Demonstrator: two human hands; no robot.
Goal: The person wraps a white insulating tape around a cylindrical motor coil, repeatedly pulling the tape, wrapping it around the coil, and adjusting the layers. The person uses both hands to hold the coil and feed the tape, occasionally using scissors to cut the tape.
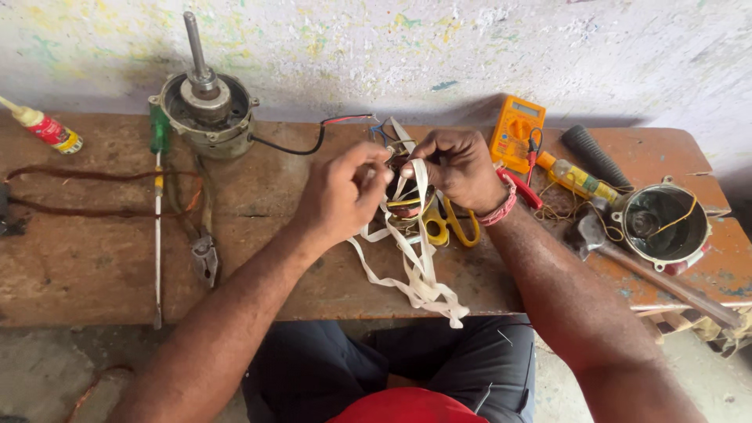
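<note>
- White cloth tape (pixel 419 274) is what both my hands work on; its loose tail trails over the bench's front edge toward my lap, out of the way.
- My left hand (pixel 341 192) pinches a strand of that tape between thumb and fingertips, pulling it taut near the middle of the wooden bench (pixel 94 266).
- My right hand (pixel 458 168) is curled around a small wound coil (pixel 403 205), fingers closed on its upper rim and on the tape, steadying it, I judge, so the strand stays tight.
- Yellow-handled scissors (pixel 450 227) lie just under the right wrist, near at hand.
- At the back edge to the right stands a yellow multimeter (pixel 515 129) with its leads trailing beside it.
- Toward the back left corner sits a motor body (pixel 205 110) with its shaft upright; a black and red wire runs from it toward the coil.
- A green-handled screwdriver (pixel 158 180) and pliers (pixel 205 258) lie on the left half, well apart from my hands.
- Near the right edge rest a round metal housing (pixel 666 227), open side up, and a hammer (pixel 627 262) beside it.
- A small glue bottle (pixel 43 128) lies at the far left corner.
</note>
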